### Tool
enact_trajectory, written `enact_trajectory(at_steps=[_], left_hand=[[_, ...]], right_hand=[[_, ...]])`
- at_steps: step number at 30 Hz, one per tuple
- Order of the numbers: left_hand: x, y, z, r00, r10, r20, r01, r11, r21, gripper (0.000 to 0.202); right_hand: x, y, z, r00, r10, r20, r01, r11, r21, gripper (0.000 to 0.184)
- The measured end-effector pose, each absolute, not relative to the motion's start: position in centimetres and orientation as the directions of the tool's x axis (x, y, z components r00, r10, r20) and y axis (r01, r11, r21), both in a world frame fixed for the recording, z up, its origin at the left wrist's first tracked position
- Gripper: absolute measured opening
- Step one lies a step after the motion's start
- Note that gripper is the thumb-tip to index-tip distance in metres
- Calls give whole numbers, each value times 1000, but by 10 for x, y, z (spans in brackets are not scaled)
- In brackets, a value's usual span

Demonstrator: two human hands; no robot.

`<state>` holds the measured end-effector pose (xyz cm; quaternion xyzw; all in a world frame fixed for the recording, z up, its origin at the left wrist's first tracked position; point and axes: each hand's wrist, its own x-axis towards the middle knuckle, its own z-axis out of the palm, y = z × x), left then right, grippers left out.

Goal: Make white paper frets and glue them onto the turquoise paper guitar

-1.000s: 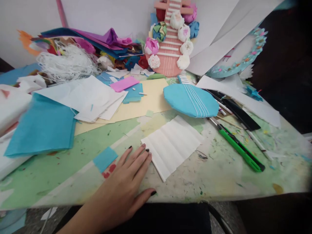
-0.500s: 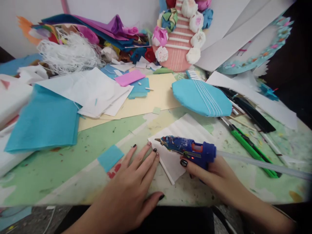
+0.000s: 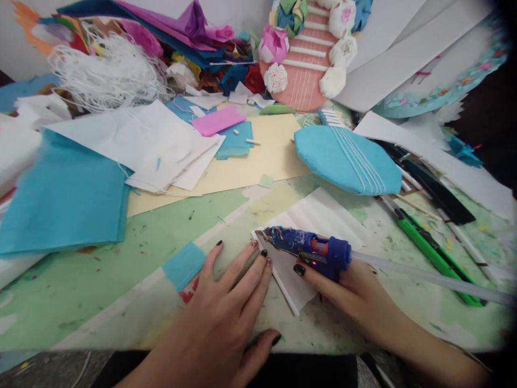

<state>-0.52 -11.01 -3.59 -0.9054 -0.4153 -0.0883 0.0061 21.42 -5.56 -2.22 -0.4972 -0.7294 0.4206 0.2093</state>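
Observation:
My right hand (image 3: 343, 291) is wrapped round a blue hot glue gun (image 3: 319, 250), with a long clear glue stick (image 3: 428, 276) running out of its back. The gun's nozzle points left, at the upper left corner of a white piece of paper (image 3: 319, 215) whose near-left edge is rolled or folded over. My left hand (image 3: 230, 296) lies flat, fingers stretched out, with its fingertips at that rolled edge. Just left of my left fingers is a small blue paper square (image 3: 183, 265). Behind the gun rests a blue rounded shape (image 3: 343, 159) strung with white cords.
Blue paper sheets (image 3: 68, 199) and white sheets (image 3: 141, 140) are on the left, in front of tangled white string (image 3: 109, 70). A green utility knife (image 3: 436, 256) lies at the right. At the back stands a pink decorated piece (image 3: 301, 89) with paper flowers.
The view has shifted slightly. The glue gun's nozzle has come down to the white paper's left corner, and my left fingertips stay at the rolled edge.

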Motion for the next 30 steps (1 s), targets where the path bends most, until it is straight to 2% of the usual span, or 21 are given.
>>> enact_trajectory(at_steps=[13, 19, 25, 30], left_hand=[[-5, -110, -37, 648, 745, 158, 745, -663, 75, 64], [-5, -111, -37, 647, 749, 139, 749, -659, 63, 65], [-5, -110, -37, 646, 752, 133, 751, -657, 62, 65], [-6, -110, -37, 647, 751, 130, 751, -658, 64, 65]], right_hand=[[213, -59, -24, -397, 910, -116, 592, 158, -790, 20], [213, -61, -25, -391, 913, -113, 627, 175, -759, 24], [212, -58, -23, -422, 898, -125, 615, 182, -767, 15], [211, -56, -17, -428, 898, -102, 651, 228, -724, 12]])
